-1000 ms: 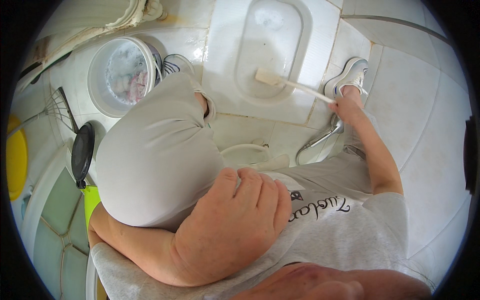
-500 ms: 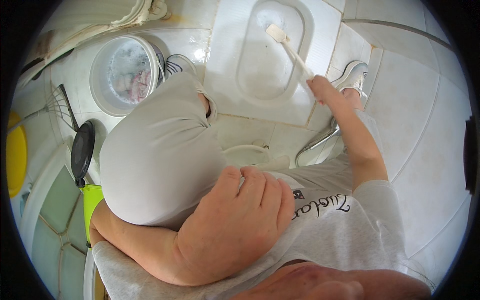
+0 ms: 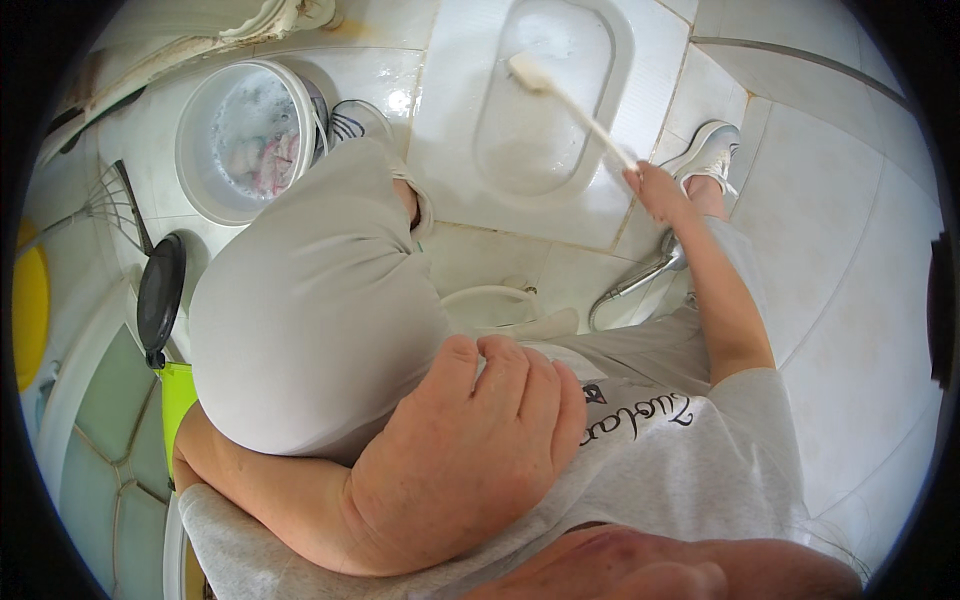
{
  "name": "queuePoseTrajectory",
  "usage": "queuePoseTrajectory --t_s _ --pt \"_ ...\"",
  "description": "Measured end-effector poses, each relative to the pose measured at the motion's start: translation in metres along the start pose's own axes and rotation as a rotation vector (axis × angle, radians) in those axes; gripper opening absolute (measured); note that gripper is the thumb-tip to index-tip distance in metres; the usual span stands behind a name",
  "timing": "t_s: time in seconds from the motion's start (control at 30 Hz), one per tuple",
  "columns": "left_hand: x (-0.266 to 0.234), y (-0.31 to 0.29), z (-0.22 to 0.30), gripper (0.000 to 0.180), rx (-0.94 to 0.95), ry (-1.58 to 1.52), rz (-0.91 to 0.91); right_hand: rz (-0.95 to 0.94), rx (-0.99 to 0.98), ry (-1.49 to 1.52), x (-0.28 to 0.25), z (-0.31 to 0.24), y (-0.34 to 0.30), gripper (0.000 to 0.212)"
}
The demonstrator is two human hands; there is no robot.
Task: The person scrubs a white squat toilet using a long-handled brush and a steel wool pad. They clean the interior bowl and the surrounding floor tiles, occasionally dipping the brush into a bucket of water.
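My right hand (image 3: 660,192) is closed round the end of a long-handled white brush (image 3: 592,126). The brush slants away to the left, and its pale head (image 3: 528,73) is over the left rim of the basin of a white squat toilet (image 3: 450,170). I cannot tell whether the bristles touch the surface. My left hand (image 3: 475,440) lies in front of my shirt beside my bent knee. Its fingers curl under with their tips hidden, so anything inside them does not show.
A white bucket (image 3: 190,160) with suds and pinkish cloth stands at the left. Nearer are a round black lid (image 3: 162,300) and a bright green bin (image 3: 178,400). A metal shower head on a hose (image 3: 640,280) lies near my right leg. A yellow basin (image 3: 32,310) sits far left.
The brush head has moved left from inside the toilet basin to its left rim. My right hand has shifted slightly right and nearer. My left hand stays in nearly the same place.
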State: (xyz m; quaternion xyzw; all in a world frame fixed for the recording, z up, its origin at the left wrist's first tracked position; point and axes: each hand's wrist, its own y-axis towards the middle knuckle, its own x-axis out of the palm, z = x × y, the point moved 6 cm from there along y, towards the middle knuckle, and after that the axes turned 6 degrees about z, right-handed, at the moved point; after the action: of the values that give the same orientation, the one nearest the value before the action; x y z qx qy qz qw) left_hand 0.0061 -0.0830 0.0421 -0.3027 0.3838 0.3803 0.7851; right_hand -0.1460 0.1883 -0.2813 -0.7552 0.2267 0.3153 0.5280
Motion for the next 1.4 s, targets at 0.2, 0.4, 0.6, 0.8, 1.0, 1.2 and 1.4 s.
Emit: queuePoseTrajectory --t_s 0.2,0.4,0.6,0.8,1.0,1.2,1.4 --pt "-0.002 0.003 -0.002 0.025 -0.008 0.013 0.054 -0.028 0.129 -0.144 0.005 0.013 0.115 0.03" --pt "0.0 0.005 -0.004 0.025 -0.021 -0.014 0.076 0.303 0.011 -0.023 0.007 -0.054 0.086 0.04" --pt "-0.001 0.006 -0.001 0.025 0.0 -0.024 0.064 0.327 -0.078 0.287 0.04 -0.072 0.012 0.046" --pt "-0.001 0.006 0.004 0.025 0.06 -0.01 0.053 -0.151 0.087 0.227 0.067 -0.078 -0.082 0.036" --pt "0.0 0.005 0.002 0.03 0.037 -0.013 0.009 -0.168 0.131 0.148 0.102 -0.042 -0.079 0.026" --pt "-0.002 0.006 0.0 0.029 0.034 -0.013 0.002 -0.446 0.005 -0.187 0.12 -0.05 0.056 0.016" --pt "-0.001 0.002 -0.001 0.029 -0.004 -0.034 0.038 -0.364 0.412 0.451 0.103 -0.082 0.058 0.017"
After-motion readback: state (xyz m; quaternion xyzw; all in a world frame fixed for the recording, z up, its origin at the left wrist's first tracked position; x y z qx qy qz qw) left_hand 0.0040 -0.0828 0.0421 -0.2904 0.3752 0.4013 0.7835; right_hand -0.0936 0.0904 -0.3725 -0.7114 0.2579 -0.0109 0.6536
